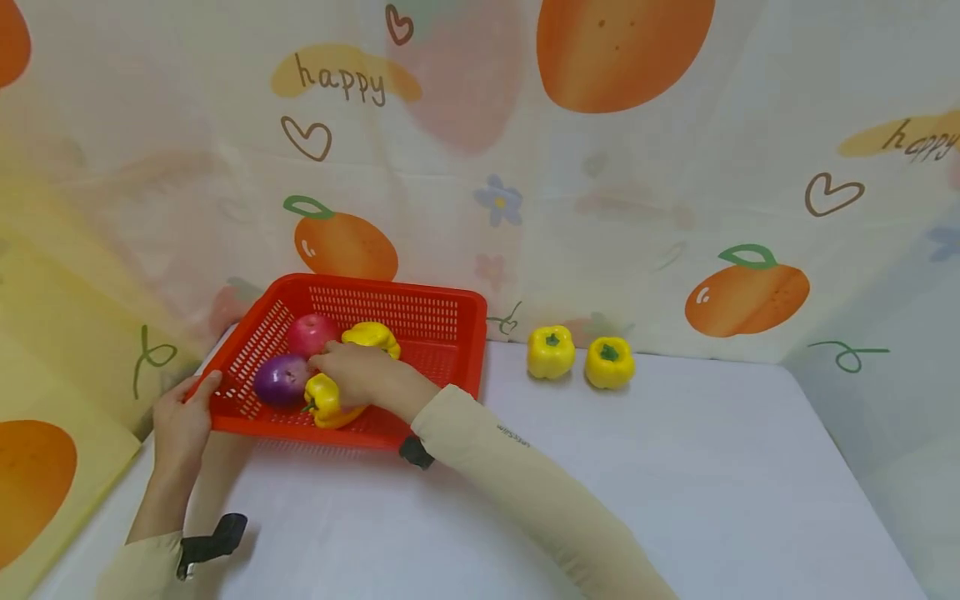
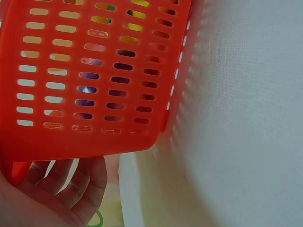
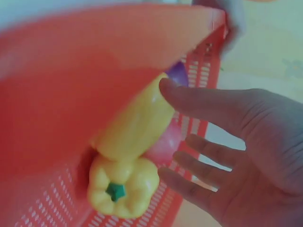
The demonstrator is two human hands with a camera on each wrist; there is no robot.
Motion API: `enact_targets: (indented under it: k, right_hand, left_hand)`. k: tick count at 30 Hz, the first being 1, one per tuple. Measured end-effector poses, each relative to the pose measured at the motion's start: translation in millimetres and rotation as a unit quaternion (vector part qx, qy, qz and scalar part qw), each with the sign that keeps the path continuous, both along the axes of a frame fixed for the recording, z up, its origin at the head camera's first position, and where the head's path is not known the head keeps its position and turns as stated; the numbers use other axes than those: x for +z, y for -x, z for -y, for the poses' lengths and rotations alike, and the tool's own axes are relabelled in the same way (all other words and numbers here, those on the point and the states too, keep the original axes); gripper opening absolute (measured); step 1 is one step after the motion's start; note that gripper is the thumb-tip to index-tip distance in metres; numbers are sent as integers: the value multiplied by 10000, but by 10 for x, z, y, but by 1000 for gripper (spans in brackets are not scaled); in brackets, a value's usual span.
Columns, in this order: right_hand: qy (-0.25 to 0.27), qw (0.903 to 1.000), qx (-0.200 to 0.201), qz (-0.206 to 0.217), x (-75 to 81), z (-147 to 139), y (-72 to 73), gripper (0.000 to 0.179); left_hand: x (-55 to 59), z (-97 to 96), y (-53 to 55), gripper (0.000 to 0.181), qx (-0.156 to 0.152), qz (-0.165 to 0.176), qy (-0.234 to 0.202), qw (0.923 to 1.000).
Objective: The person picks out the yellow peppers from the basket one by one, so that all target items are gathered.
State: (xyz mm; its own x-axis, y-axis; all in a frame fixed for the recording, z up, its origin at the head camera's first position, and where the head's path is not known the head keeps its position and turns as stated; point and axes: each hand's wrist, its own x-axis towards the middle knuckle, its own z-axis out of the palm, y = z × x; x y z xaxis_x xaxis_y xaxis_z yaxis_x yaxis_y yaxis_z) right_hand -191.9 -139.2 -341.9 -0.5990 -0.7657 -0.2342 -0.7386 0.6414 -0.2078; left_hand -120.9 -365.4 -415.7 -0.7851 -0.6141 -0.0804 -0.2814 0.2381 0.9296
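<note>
A red slotted plastic basket (image 1: 472, 350) stands tilted at the back left of the table. My left hand (image 1: 180, 429) grips its left rim, thumb on top and fingers (image 2: 92, 184) curled underneath. Inside lie a pinkish-red apple (image 1: 309, 333), a glossy round purple vegetable (image 1: 276, 383), a yellow bell pepper (image 1: 371, 335) at the rear and another yellow pepper (image 1: 322, 402) near the front. My right hand (image 1: 352, 371) reaches in over these. In the right wrist view its fingers are spread, with the thumb (image 3: 182, 97) against or just beside the nearer pepper (image 3: 137, 123).
Two yellow bell peppers, one on the left (image 1: 551, 354) and one on the right (image 1: 610, 364), stand right of the basket near the back edge. A white cloth covers the table (image 1: 675, 483). Behind hangs a fruit-printed curtain (image 1: 600, 183).
</note>
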Motion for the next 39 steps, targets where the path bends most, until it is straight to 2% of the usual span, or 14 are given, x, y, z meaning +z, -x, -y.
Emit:
enact_targets:
  k: [4, 10, 13, 15, 19, 22, 25, 32, 36, 39]
  right_hand:
    - [-166, 9999, 26, -4, -21, 112, -19, 66]
    - [-630, 9978, -22, -180, -32, 277, -54, 66]
    - [-891, 9949, 15, -484, -72, 343, -92, 56]
    - [-1100, 9901, 127, -858, -112, 381, -126, 47]
    - [-1626, 9717, 322, -1685, -195, 444, -188, 34]
    - [-1874, 9612, 266, -2007, -238, 468, -197, 32]
    - [-1855, 9580, 181, -2179, -262, 463, -190, 33]
    - [-1455, 9610, 234, -2340, -288, 370, -216, 26]
    - [-1150, 9710, 130, -2093, -247, 313, -194, 27]
    - [-1006, 9768, 128, -1887, -192, 266, -169, 38]
  left_hand:
    - [3, 8, 4, 44, -12, 54, 3, 10000]
    - [16, 14, -11, 37, -12, -46, -47, 10000]
    - [22, -8, -6, 35, 1, -99, -139, 9999]
    - [25, -33, 6, 37, -7, -135, -262, 9996]
    - [27, -76, 33, 36, -27, -203, -326, 9993]
    - [26, -88, 48, 29, 28, -277, -321, 9991]
    - [22, -87, 49, 27, 67, -298, -348, 9989]
    - [9, -56, 30, 38, 42, -129, -134, 9998]
    - [10, -33, 21, 33, 74, -133, -86, 9998]
    - [15, -18, 10, 28, 101, -184, -212, 9996]
